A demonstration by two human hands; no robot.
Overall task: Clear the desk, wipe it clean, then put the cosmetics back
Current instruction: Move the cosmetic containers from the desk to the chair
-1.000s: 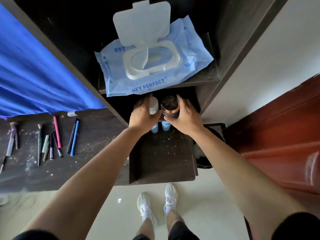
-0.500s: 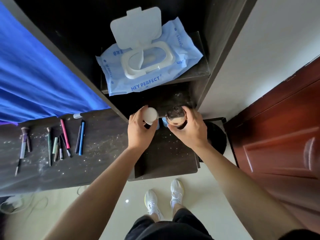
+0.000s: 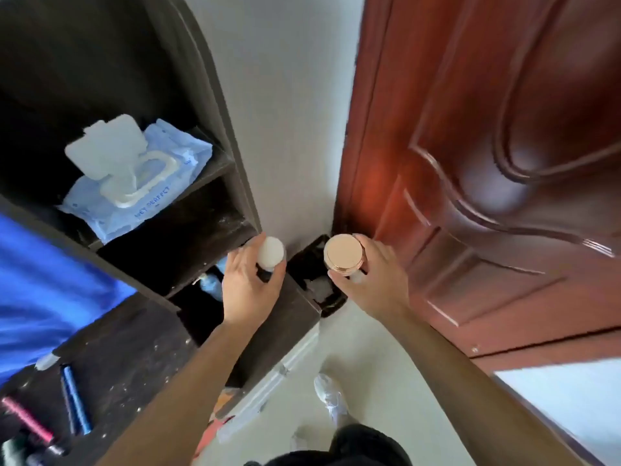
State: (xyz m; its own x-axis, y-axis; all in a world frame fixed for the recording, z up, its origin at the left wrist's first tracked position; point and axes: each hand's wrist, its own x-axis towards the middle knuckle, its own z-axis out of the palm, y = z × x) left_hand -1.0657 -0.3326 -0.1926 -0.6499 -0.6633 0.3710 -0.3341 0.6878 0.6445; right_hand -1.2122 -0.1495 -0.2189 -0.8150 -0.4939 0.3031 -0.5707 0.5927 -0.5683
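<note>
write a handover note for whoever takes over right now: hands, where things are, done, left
Left hand grips a white-capped bottle; right hand grips a gold-lidded jar.
Both are held in the air beside the shelf unit, near a black bin on the floor.
Wipes pack lies on one of its shelves, lid open.
Pens lie on the desk, which is speckled with white dust.
Done: two cosmetics picked up.
Left: set them aside, clear the pens, wipe the desk, put the cosmetics back.

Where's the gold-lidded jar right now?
Head view, just right of centre: the jar is gripped in the right hand, over the black bin by the door, beside the white-capped bottle in the left hand.
</note>
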